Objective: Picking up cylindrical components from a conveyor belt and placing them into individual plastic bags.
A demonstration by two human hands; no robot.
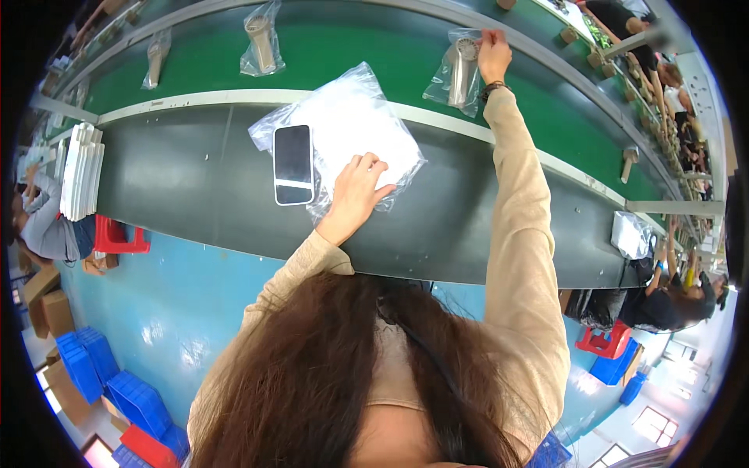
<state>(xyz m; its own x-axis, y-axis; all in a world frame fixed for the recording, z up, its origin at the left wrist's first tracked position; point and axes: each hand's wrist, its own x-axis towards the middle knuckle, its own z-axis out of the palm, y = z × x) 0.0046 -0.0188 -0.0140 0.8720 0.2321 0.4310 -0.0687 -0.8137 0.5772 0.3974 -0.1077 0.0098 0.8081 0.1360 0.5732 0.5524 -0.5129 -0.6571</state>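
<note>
We count three small hand fans in clear bags on the green conveyor belt [351,47]: one bagged fan [460,72] under our right hand, a second bagged fan [261,43] further left along the belt, and a third bagged fan [156,56] left of that again. One unbagged fan handle [628,162] lies on the belt to the right, near its front edge. Just in front of the belt, on the dark work table [172,179], we see one stack of clear plastic bags [351,125], one phone [293,164] lying face up against the stack's left side, and one pile of white flat pieces [80,171] at the table's left end.

Our right hand [493,53] reaches across the belt with the arm stretched out. Its fingertips are pinched narrowly on the top edge of the first bagged fan, holding the plastic at the upper right corner.

Our left hand [355,191] rests flat on the stack of clear plastic bags, on the edge nearest us, fingers loosely spread and pressing on the top sheet rather than closed around anything. The phone lies just beside it, apart from the fingers.

Further right along the belt, other people sit at their places.
</note>
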